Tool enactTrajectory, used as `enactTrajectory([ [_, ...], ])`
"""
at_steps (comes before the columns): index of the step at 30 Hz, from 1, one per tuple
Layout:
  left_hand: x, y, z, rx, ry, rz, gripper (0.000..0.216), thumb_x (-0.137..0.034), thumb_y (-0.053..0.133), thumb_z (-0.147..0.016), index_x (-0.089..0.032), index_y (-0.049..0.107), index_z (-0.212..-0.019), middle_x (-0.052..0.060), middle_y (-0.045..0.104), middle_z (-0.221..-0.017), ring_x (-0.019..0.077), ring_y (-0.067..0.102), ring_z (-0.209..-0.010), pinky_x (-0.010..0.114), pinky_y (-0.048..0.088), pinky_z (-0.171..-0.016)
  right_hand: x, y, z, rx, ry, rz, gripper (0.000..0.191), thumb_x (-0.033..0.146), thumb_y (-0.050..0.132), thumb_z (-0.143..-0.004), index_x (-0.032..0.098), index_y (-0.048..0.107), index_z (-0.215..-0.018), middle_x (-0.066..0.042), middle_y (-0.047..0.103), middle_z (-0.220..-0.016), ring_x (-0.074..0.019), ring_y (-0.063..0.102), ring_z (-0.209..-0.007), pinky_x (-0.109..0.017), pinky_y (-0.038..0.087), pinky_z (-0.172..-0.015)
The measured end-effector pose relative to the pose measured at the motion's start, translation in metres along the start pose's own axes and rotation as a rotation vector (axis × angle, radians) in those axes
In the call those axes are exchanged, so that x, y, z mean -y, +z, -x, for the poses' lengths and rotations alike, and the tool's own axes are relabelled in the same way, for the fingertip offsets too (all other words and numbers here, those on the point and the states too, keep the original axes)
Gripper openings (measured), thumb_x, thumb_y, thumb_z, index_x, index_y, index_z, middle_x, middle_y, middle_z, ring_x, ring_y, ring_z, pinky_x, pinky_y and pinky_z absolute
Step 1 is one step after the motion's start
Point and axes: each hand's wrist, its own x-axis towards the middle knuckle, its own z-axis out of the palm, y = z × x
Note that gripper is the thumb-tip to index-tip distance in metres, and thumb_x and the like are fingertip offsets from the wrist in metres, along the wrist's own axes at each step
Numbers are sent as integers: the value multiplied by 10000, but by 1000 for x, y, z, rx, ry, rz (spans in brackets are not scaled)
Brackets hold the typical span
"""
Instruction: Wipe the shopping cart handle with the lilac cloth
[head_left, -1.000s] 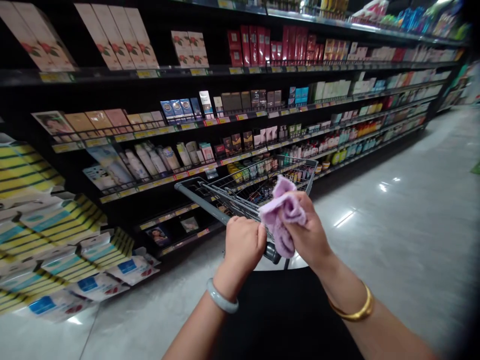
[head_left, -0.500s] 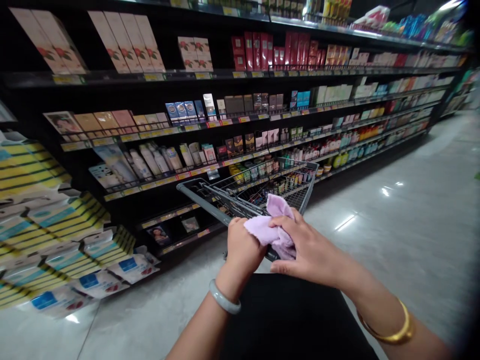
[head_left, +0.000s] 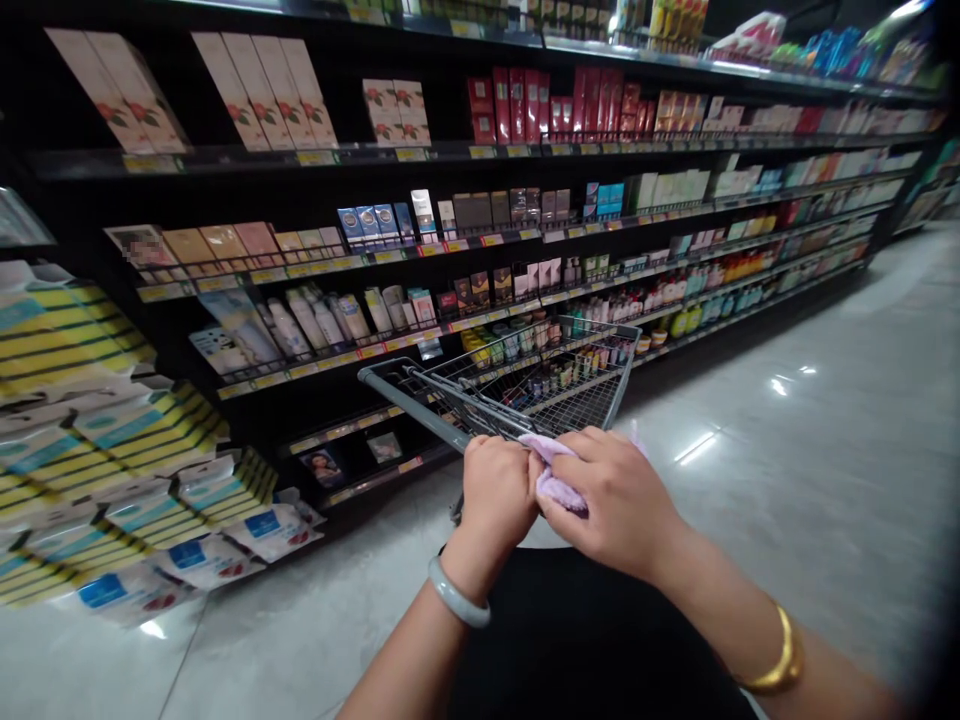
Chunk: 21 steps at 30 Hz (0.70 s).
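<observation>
A grey shopping cart (head_left: pixel 540 385) stands before me, its push handle (head_left: pixel 412 405) running down toward my hands. My left hand (head_left: pixel 496 490) is wrapped round that handle, a pale bangle on its wrist. Right beside it, my right hand (head_left: pixel 611 490) is closed on a light purple cloth (head_left: pixel 562 490) and presses it around the handle. Most of the cloth is covered by the fingers; folds show between the hands and a tip sticks out past the knuckles. The right end of the handle is hidden beneath this hand.
Long store shelves (head_left: pixel 375 350) with boxes, bottles and jars run from the left into the distance on the right. Stacked yellow-and-white packages (head_left: pixel 112 460) stand at the left. A shiny grey floor (head_left: pixel 810 430) stretches along the right.
My right hand has closed more tightly over the cloth, so less of it shows. The cloth no longer lies over my left hand. The view has shifted slightly.
</observation>
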Motion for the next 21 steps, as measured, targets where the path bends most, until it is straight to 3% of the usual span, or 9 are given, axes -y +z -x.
enactTrajectory([
  [3,-1,0,0,-4,17,-15,407,-251,394,-956,-175,643,-643,54,682,-680,186,577,-700,373,327,-780,-21,9,-1,-22,15,10,255,417,547,-903,212,676,-825,-50,643,-845,-181,500,-773,-330,347,-716],
  [6,-4,-1,1,-21,24,-24,418,-248,388,-958,-164,635,-632,61,675,-670,181,578,-700,372,325,-786,-36,15,-1,-63,123,92,260,387,532,-927,205,688,-828,-53,636,-811,-180,497,-747,-326,343,-696],
  [14,-5,2,6,-50,43,11,402,-221,390,-958,-187,598,-616,18,665,-666,168,554,-669,370,311,-758,11,9,21,-120,74,-14,220,311,521,-925,196,668,-807,-74,645,-912,-207,524,-867,-352,377,-795],
  [21,-30,8,6,-77,-13,-24,427,-258,387,-969,-175,655,-647,54,681,-667,193,584,-690,382,343,-785,-31,7,28,-81,74,-108,255,324,504,-933,201,664,-778,-51,608,-788,-185,509,-783,-324,395,-737],
])
